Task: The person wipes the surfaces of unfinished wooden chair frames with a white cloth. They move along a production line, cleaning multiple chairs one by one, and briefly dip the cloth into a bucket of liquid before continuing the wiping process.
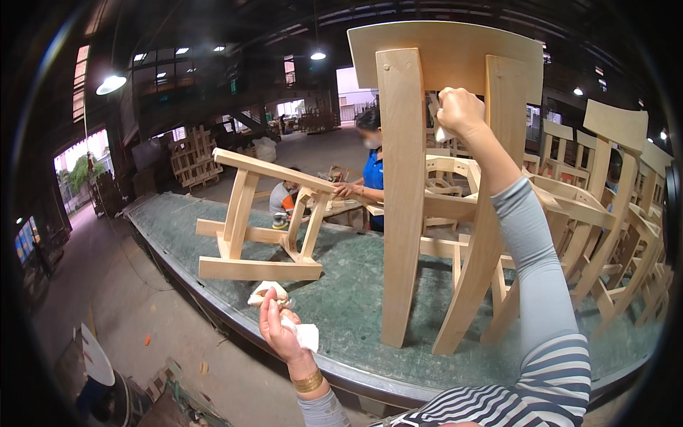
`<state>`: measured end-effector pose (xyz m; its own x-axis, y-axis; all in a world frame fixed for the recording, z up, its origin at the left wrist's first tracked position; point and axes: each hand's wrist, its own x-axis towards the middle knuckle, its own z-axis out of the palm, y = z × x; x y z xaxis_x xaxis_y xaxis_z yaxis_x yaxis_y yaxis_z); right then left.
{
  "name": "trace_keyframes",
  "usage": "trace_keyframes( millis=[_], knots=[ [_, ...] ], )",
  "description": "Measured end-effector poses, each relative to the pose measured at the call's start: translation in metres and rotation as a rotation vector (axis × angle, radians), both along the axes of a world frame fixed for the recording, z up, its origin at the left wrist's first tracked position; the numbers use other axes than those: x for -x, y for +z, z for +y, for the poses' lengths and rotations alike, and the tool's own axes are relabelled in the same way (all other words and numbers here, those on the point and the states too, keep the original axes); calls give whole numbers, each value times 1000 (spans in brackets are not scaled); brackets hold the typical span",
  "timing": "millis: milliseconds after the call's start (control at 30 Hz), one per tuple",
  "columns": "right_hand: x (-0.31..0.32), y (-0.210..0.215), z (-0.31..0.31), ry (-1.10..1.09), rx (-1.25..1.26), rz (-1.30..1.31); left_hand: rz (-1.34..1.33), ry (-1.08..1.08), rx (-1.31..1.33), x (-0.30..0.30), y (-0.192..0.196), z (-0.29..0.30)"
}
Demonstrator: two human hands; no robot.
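A pale wooden chair frame (403, 199) stands upright in front of me on a green-topped workbench (348, 285), its wide curved top rail (455, 50) uppermost. Raised between its two back posts is my right hand (461, 112), closed, with a bit of something white (442, 134) poking out below the fingers; its kind is hard to make out. Low at the bench's near edge, my left hand (279, 333) is closed round a white cloth (304, 334). A crumpled cream-white wad (269, 293) shows just beyond its fingertips; whether the hand touches it I cannot tell.
Another wooden chair frame (260, 269) lies on its side on the bench, left of centre. Several more chair frames (605, 171) crowd the right. Across the bench, a person in a blue shirt (373, 174) touches wood; another person (283, 199) is lower down. A round bin (107, 391) stands lower left.
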<state>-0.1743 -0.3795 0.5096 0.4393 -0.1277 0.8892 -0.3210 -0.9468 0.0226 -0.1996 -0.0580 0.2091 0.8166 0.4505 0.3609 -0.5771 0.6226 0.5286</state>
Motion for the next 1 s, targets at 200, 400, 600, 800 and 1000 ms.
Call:
trace_keyframes(
  millis=[200,400,600,800,1000],
  knots=[
    [20,69,-4,409,77,-541,-6,-46,-15,-5,4,-14],
    [-8,110,10,196,445,-430,18,-143,-2,-6,-8,-41],
    [-29,42,-5,135,497,-573,55,-116,1,-4,-7,-39],
    [-18,-52,-21,75,203,59,15,-182,-17,10,7,-58],
    [33,-144,3,667,-383,-3,56,-250,-196,19,-2,-88]
  ],
)
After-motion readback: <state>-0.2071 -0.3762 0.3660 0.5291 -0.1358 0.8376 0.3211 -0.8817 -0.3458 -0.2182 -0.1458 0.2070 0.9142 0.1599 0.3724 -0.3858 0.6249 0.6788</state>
